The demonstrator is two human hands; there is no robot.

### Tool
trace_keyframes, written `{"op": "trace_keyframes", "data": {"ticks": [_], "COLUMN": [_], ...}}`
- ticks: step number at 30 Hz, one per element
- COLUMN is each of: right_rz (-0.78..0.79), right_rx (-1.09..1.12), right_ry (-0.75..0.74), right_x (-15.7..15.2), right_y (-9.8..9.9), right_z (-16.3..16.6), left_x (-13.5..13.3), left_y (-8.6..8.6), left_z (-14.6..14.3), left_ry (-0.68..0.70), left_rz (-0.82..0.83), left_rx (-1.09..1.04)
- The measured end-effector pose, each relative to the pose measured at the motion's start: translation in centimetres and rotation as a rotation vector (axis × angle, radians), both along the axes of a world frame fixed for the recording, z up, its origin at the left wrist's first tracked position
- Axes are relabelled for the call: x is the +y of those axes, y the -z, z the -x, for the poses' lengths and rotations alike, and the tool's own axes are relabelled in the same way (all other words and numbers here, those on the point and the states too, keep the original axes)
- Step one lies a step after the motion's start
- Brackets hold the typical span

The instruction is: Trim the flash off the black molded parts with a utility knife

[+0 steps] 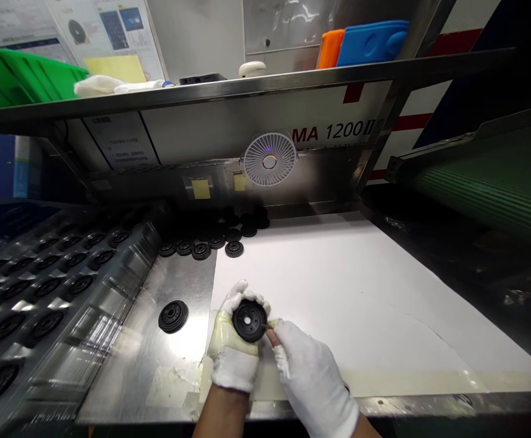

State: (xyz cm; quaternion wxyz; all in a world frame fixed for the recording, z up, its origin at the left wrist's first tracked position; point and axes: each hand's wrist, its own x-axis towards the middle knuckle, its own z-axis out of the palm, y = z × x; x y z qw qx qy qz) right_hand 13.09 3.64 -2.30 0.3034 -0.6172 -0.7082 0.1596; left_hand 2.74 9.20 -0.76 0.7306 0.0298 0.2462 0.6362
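My left hand (231, 347), in a white glove with yellowed fingers, is closed round a black round ribbed part (249, 320) and holds it face up above the white sheet (365, 292). My right hand (308, 371), also gloved in white, pinches at the part's right edge; whether a small tool is in its fingers is hard to tell. A second black round part (173, 316) lies alone on the steel bench (165, 371) to the left.
A clear plastic tray (41, 292) filled with several black parts sits at left. More black parts (210, 243) are heaped at the back. A small white fan (269, 159) hangs under the shelf. A green conveyor (488, 182) slopes at right.
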Motion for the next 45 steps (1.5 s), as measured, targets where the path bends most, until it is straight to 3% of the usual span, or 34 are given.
{"op": "trace_keyframes", "data": {"ticks": [6, 12, 22, 28, 36, 42, 45], "right_rz": [-0.047, -0.008, -0.044, -0.002, -0.045, 0.000, 0.008], "right_rx": [-0.011, 0.026, -0.014, 0.018, 0.034, 0.064, 0.052], "right_ry": [-0.036, -0.013, -0.022, 0.001, -0.020, -0.024, 0.008], "right_x": [-0.4, -0.1, -0.7, -0.5, -0.7, -0.7, -0.6], "right_y": [0.0, 0.1, 0.4, 0.4, 0.7, 0.3, 0.4], "right_z": [1.0, 0.0, 0.8, -0.1, 0.5, -0.1, -0.2], "left_x": [0.1, -0.6, -0.1, -0.7, -0.1, -0.6, -0.4], "left_y": [-0.3, -0.2, -0.5, -0.4, -0.5, -0.6, -0.5], "left_z": [-0.5, 0.4, -0.9, -0.3, -1.4, -0.8, -0.9], "left_ry": [-0.123, 0.094, -0.131, 0.055, -0.155, 0.042, -0.020], "left_rz": [0.012, 0.011, 0.045, 0.024, 0.071, 0.032, 0.055], "left_rx": [-0.054, 0.074, -0.040, 0.057, -0.012, 0.038, -0.001]}}
